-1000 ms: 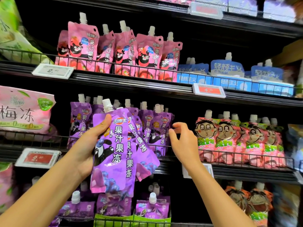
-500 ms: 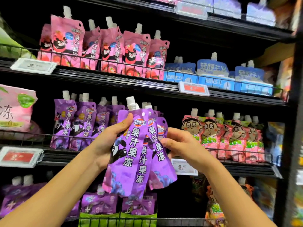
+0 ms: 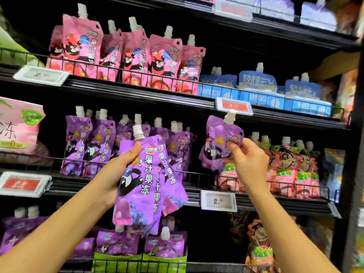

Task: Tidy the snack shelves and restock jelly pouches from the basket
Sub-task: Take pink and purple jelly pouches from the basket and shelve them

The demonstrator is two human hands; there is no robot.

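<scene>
Right hand (image 3: 249, 161) is pinching one soft, probably light pouch (image 3: 220, 146) near its top; left hand (image 3: 118, 174) is gripping a slippery stack (image 3: 145, 184).

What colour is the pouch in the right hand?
Purple, with a white cap; the head view shows the pouch in the right hand.

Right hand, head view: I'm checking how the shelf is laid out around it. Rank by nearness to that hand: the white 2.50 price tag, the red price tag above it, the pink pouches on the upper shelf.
From the right hand:
1. Red price tag, on the shelf edge just above.
2. White 2.50 price tag, on the shelf edge below; close to the first.
3. Pink pouches, upper shelf, far to the left.
</scene>
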